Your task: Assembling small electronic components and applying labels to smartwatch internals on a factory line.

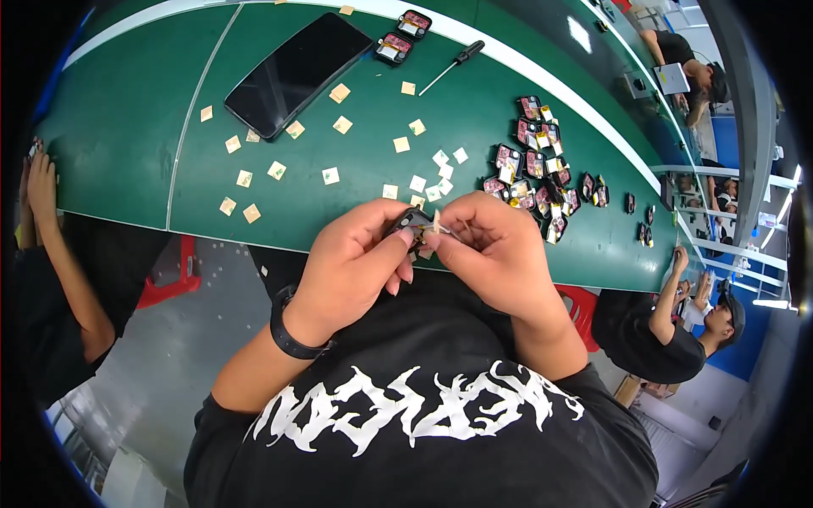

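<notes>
My left hand [343,267], with a black band on its wrist, grips a small black device casing [406,222] at the table's near edge. Opposite it, my right hand [504,250] has thumb and forefinger pinched on a small pale piece [436,222] against the casing. Fingers cover most of the casing's inside, so I cannot make out exactly how the piece sits. Just beyond my hands lie several white square pads [417,183]. More tan square pads [330,175] are scattered to the left.
A pile of opened black casings with red boards [533,161] lies to the right. Farther back are a large black phone [296,74], two opened casings [394,48] and a screwdriver [453,66]. Co-workers sit on both sides; one's hands [42,186] rest at the left table edge.
</notes>
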Demonstrator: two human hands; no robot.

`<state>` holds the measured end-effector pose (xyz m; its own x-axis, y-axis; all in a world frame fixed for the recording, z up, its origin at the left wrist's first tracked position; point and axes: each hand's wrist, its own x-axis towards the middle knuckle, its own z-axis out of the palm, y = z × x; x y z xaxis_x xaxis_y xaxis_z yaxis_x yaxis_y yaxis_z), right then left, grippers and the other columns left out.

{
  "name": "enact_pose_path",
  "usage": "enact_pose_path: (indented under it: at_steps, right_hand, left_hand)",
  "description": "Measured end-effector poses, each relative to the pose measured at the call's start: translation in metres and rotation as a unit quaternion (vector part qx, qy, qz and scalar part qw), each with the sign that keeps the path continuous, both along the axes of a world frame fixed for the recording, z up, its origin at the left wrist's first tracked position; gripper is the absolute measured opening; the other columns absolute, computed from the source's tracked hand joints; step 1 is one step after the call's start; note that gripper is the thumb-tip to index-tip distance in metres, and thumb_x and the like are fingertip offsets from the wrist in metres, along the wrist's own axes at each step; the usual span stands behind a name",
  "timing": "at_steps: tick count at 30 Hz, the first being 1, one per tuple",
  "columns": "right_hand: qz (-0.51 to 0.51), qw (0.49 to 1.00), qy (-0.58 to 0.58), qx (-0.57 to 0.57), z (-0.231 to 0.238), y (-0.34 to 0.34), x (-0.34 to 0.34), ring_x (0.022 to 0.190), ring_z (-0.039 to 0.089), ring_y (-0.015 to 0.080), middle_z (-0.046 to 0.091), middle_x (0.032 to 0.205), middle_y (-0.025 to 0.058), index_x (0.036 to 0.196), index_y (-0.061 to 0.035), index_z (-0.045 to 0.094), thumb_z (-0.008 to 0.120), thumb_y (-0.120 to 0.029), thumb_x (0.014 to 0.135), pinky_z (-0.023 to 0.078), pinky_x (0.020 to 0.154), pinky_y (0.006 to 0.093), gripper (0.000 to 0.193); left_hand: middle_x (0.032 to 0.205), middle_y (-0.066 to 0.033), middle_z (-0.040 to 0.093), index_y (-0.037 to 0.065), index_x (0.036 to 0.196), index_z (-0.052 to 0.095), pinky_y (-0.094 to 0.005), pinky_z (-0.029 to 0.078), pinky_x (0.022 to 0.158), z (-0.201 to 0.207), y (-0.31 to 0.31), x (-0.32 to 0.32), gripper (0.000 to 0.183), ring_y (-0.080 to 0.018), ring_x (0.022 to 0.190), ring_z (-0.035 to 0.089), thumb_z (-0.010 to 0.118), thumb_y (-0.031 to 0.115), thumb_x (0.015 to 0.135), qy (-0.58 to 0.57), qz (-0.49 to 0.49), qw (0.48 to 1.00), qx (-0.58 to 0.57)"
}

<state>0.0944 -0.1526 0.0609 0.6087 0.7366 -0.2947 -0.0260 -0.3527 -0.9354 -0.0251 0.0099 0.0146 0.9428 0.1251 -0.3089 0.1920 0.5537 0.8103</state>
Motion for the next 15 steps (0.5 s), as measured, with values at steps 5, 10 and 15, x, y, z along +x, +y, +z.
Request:
enact_pose_path:
  at_steps: [5, 10, 15]
  right_hand:
    - [0.050, 0.979, -0.199, 0.008, -0.003, 0.003, 0.004, 0.071, 0.058, 0.0051, 0.070, 0.090, 0.0056, 0.091, 0.0026, 0.072, 0.078, 0.005, 0.084, 0.043, 0.059, 0.0215, 0.009]
    - [0.012, 0.981, -0.192, 0.027, -0.009, 0.006, 0.000, 0.069, 0.060, 0.0117, 0.069, 0.086, 0.0082, 0.090, 0.0026, 0.075, 0.079, 0.003, 0.083, 0.046, 0.059, 0.0266, 0.008]
    - [0.021, 0.981, -0.193, 0.013, -0.013, 0.006, -0.001, 0.070, 0.063, 0.0159, 0.069, 0.085, 0.0097, 0.093, 0.0032, 0.075, 0.077, 0.000, 0.087, 0.048, 0.060, 0.0292, 0.007]
  left_hand:
    - [0.100, -0.0052, 0.068, -0.004, 0.120, 0.061, -0.0212, 0.050, 0.057, -0.001, -0.004, -0.001, 0.020, -0.0084, 0.072, 0.062, 0.051, 0.003, 0.103, -0.004, 0.021, 1.000, 0.015]
    - [0.102, -0.0062, 0.068, -0.005, 0.123, 0.060, -0.0215, 0.050, 0.058, -0.004, -0.007, -0.002, 0.023, -0.0090, 0.074, 0.063, 0.050, 0.003, 0.104, -0.010, 0.028, 0.999, 0.014]
    - [0.108, -0.0089, 0.067, -0.007, 0.132, 0.056, -0.0224, 0.052, 0.060, -0.006, -0.006, -0.007, 0.030, -0.0115, 0.078, 0.065, 0.048, 0.005, 0.105, -0.032, 0.003, 0.998, 0.054]
